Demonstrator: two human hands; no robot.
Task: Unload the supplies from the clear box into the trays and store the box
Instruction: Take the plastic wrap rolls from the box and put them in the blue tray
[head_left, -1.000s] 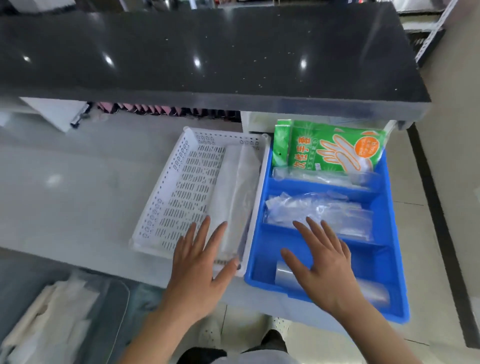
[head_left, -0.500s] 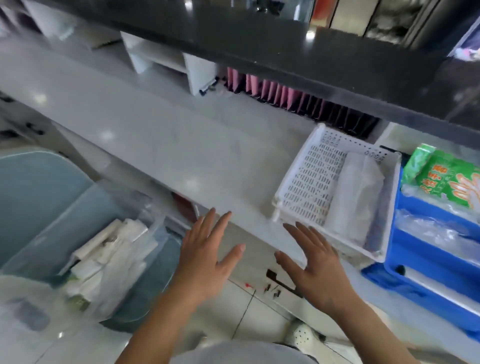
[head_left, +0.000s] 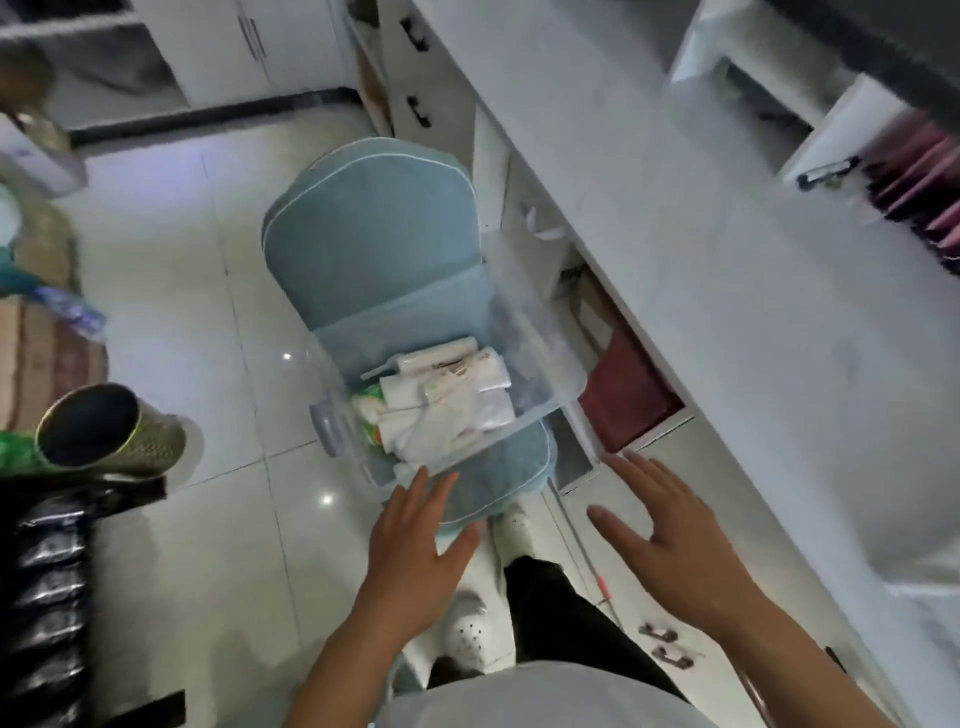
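Clear box (head_left: 540, 384) on blue chair (head_left: 374, 249) holds white packets (head_left: 447, 400); both hands' fingers (head_left: 415, 499) spread, grasping nothing

1. I see a clear plastic storage box (head_left: 540, 364) resting on a blue cushioned chair (head_left: 374, 244), white packets (head_left: 447, 395) piled inside.
2. Left hand (head_left: 415, 551) and right hand (head_left: 675, 540) hover near it, fingers spread, holding nothing.
3. White counter (head_left: 727, 291) alongside.
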